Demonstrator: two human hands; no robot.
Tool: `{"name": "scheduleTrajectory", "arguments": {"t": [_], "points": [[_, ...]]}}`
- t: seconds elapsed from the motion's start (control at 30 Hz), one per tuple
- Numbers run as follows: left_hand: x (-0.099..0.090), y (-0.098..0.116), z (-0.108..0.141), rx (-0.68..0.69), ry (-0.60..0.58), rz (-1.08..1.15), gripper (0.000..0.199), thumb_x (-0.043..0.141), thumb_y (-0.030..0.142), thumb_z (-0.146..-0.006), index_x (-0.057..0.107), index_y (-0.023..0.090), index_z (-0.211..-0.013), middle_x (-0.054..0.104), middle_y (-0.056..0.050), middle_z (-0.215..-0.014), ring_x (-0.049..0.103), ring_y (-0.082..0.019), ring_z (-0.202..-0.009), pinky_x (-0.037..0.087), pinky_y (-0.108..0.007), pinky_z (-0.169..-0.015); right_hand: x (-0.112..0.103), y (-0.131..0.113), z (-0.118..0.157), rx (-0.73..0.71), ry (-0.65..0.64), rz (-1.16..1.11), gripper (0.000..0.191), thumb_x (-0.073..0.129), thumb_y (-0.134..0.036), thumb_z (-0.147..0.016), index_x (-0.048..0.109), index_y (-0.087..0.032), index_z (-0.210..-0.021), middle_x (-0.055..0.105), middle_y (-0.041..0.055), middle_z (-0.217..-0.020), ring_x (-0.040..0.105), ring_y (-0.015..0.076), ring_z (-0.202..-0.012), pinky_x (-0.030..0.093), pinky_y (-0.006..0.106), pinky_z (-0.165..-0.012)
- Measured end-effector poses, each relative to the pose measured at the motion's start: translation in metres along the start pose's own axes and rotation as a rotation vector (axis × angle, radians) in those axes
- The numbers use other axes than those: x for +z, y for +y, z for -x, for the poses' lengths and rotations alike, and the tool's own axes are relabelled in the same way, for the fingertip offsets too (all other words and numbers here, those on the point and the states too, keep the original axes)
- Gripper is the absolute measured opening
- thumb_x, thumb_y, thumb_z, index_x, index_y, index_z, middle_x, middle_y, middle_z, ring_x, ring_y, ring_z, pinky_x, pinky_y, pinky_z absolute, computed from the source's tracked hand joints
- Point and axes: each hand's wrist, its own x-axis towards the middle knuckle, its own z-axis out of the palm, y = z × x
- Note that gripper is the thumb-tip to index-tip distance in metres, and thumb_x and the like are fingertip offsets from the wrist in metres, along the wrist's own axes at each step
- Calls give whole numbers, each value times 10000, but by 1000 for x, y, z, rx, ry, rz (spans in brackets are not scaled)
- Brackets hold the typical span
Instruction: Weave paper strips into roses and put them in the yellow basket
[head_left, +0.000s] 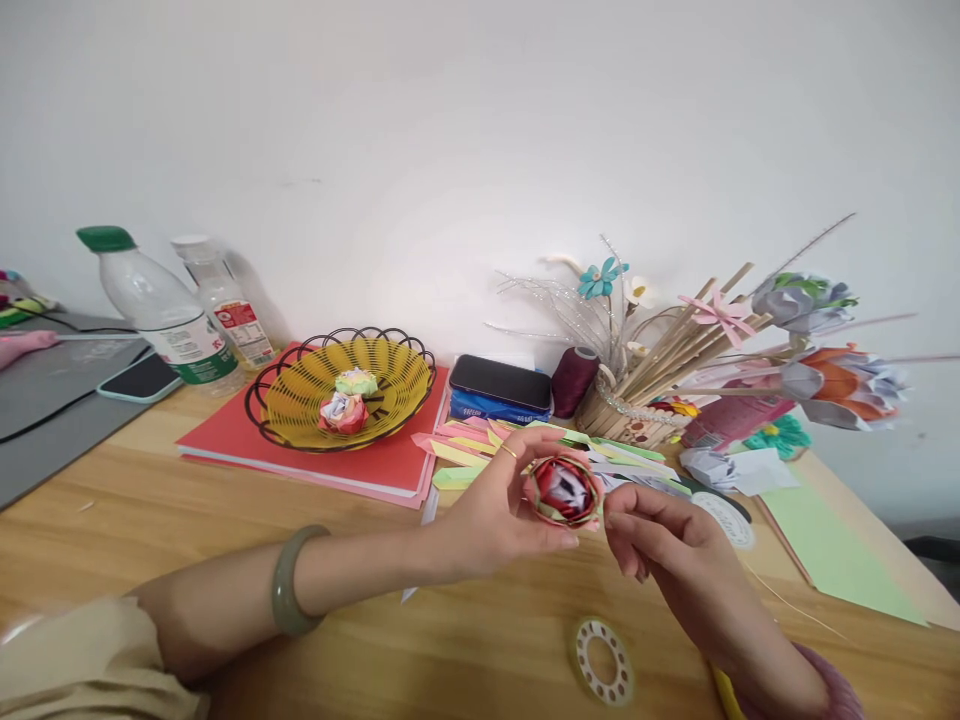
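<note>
My left hand [487, 510], with a green bangle on its wrist, curls its fingers and thumb around a folded paper flower [564, 492] above the table. The flower has red, pink and green outer petals and a white and dark centre, which faces me. Close to the flower's right edge, my right hand [667, 535] has its thumb and fingertips pinched together. What lies in that pinch is too small to make out. Below the hands, a roll of clear tape [625, 665] lies on the table. Folded paper strips [465, 478] in pink, yellow and green lie behind the flower.
A yellow woven basket [281, 410] with two paper flowers [343, 412] stands on red paper [217, 430]. Two bottles [176, 335] are behind left. A phone [499, 380] rests on a blue pack beside a dark thread spool [574, 380]. Flower-filled basket [630, 425] and green paper [840, 550] are right.
</note>
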Motion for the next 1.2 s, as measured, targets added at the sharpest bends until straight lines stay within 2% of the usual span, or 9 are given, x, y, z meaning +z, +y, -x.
{"name": "scheduleTrajectory", "arguments": {"t": [0.1, 0.27, 0.47, 0.6, 0.7, 0.8, 0.9, 1.07, 1.2], "points": [[-1, -2, -1, -36, -1, -26, 591, 708, 154, -618, 427, 242, -1130, 505, -57, -1142, 517, -186, -1030, 413, -318, -864, -1, 1, 0, 6, -15, 43, 217, 566, -378, -747, 550, -177, -668, 492, -40, -475, 397, 75, -454, 299, 209, -450], [-2, -3, 1, -67, 69, -104, 552, 713, 195, -632, 437, 211, -1110, 551, -54, -1070, 540, -160, -966, 413, -289, -857, 6, -7, 4, -104, -38, 267, 222, 547, -397, -757, 547, -186, -687, 499, -27, -565, 417, 94, -529, 327, 220, -484], [-3, 4, 2, -243, 52, -217, 724, 725, 296, -614, 384, 223, -1248, 557, -62, -1093, 542, -165, -912, 441, -279, -758, 11, -9, 3, -96, 25, 286, 244, 560, -430, -742, 574, -187, -729, 479, -35, -547, 396, 88, -492, 320, 214, -450], [-4, 8, -1, -344, 53, -123, 539, 594, 402, -726, 460, 210, -1212, 572, -72, -1078, 569, -149, -811, 452, -273, -665, 6, -7, 1, -57, 68, 193, 251, 597, -430, -716, 577, -181, -694, 478, -35, -517, 397, 82, -480, 313, 203, -437], [-5, 8, -4, -313, 48, -88, 456, 642, 358, -694, 530, 168, -1093, 585, -82, -1050, 574, -158, -843, 448, -272, -693, 2, -6, -1, -38, 98, 89, 249, 620, -411, -699, 557, -179, -633, 462, -39, -494, 373, 71, -457, 286, 194, -415], [-6, 5, -6, -280, 72, -80, 550, 738, 274, -589, 508, 168, -1077, 588, -75, -1022, 559, -168, -884, 439, -294, -752, 0, -5, -3, -49, 143, 4, 264, 618, -408, -699, 536, -176, -602, 445, -40, -481, 349, 68, -440, 270, 199, -404], [-7, 4, -6, -281, 104, -97, 651, 768, 265, -542, 478, 182, -1118, 599, -52, -954, 551, -161, -868, 419, -315, -800, 0, -5, -3, -121, 207, -2, 282, 585, -416, -731, 519, -178, -595, 451, -33, -498, 361, 73, -452, 295, 205, -419], [-6, 5, -5, -251, 130, -168, 663, 780, 285, -525, 481, 195, -1109, 570, -38, -978, 519, -148, -891, 398, -284, -805, 3, -4, 5, -264, 232, 257, 192, 583, -373, -748, 536, -201, -679, 491, -30, -572, 423, 91, -508, 353, 204, -455], [-4, 4, -4, -266, 108, -93, 595, 779, 270, -525, 449, 185, -1013, 559, -19, -925, 525, -115, -801, 404, -250, -725, 7, -3, 10, -316, 180, 425, 157, 578, -362, -756, 543, -210, -742, 532, -22, -612, 472, 106, -539, 393, 216, -483]]}}
